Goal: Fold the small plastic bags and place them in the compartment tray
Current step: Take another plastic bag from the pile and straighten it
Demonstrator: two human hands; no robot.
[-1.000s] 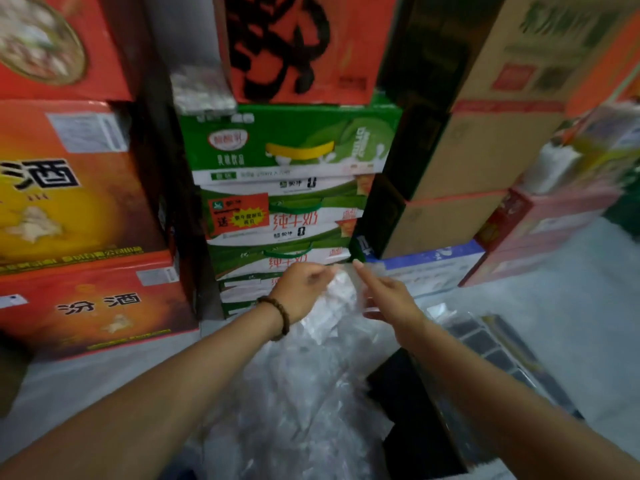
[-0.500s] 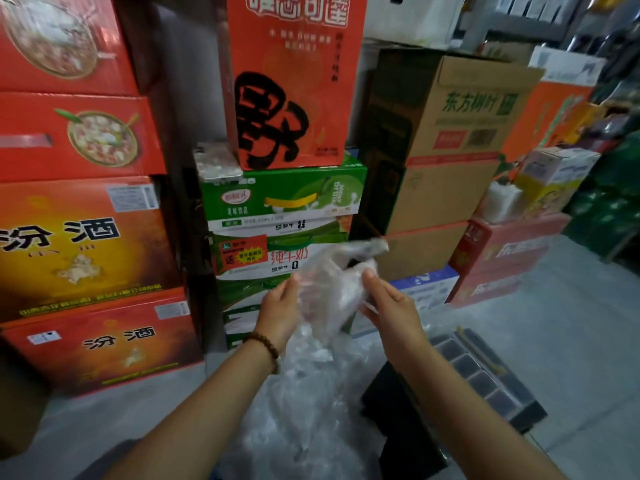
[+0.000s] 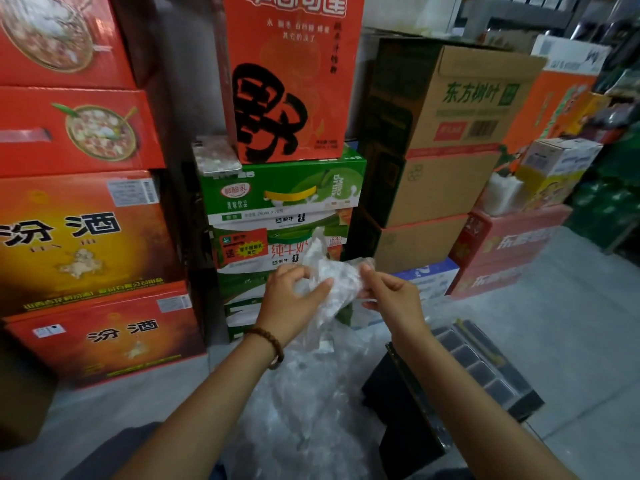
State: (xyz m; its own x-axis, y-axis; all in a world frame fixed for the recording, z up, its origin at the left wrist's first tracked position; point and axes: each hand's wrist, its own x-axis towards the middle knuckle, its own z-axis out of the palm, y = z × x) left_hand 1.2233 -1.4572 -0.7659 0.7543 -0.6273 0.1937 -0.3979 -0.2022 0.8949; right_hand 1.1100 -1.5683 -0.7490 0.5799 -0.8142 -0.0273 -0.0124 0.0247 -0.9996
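Observation:
A small clear plastic bag [image 3: 332, 275] is held up in the air between both hands, crumpled and partly doubled over. My left hand [image 3: 294, 299] pinches its left side with thumb and fingers. My right hand [image 3: 391, 292] pinches its right edge. Below the hands lies a heap of more clear plastic bags [image 3: 304, 403]. The black compartment tray [image 3: 485, 372] sits on the floor to the right, under my right forearm, with several dark cells showing.
Stacked cartons wall in the far side: red boxes [image 3: 86, 237] at left, green milk cases [image 3: 277, 209] straight ahead, brown cardboard boxes [image 3: 450, 140] at right. A black box [image 3: 398, 410] stands beside the tray. Grey floor [image 3: 571, 323] spreads to the right.
The bag has come down a little and been gathered tighter between the hands. The right hand has shifted to the right along the bag's edge. The camera has tilted up since one second ago.

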